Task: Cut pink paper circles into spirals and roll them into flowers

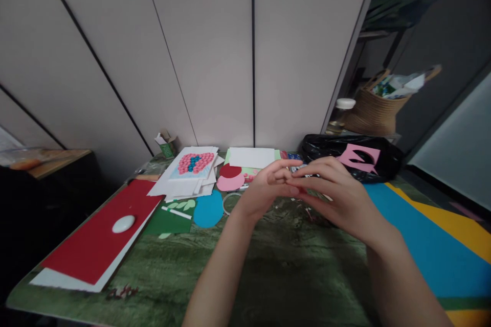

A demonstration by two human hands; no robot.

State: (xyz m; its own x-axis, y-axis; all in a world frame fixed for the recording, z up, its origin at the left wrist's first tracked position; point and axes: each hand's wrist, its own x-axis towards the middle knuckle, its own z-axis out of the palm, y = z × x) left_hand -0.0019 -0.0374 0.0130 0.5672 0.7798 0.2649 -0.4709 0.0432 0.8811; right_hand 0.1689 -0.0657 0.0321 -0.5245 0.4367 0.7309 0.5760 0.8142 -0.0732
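Observation:
My left hand [273, 180] and my right hand [333, 188] meet above the middle of the table. Their fingertips press together, the left fingers curled and the right ones slightly bent. Whatever lies between them, if anything, is too small or hidden to make out. Just left of my left wrist, a ring-shaped roll of tape [224, 205] lies beside a blue paper oval [208, 210]. Behind it sit a pink paper oval [230, 182] and a dark red one [230, 170]. Small pink balls [248, 178] rest near my left fingers.
A heart picture of pink and blue balls [196, 162] lies on white papers at the back. Left are a red sheet [95, 240] with a white oval object [123, 224] and a white-and-green pen [176, 212]. Right are a black plastic bag [318, 147] and a blue sheet [433, 245].

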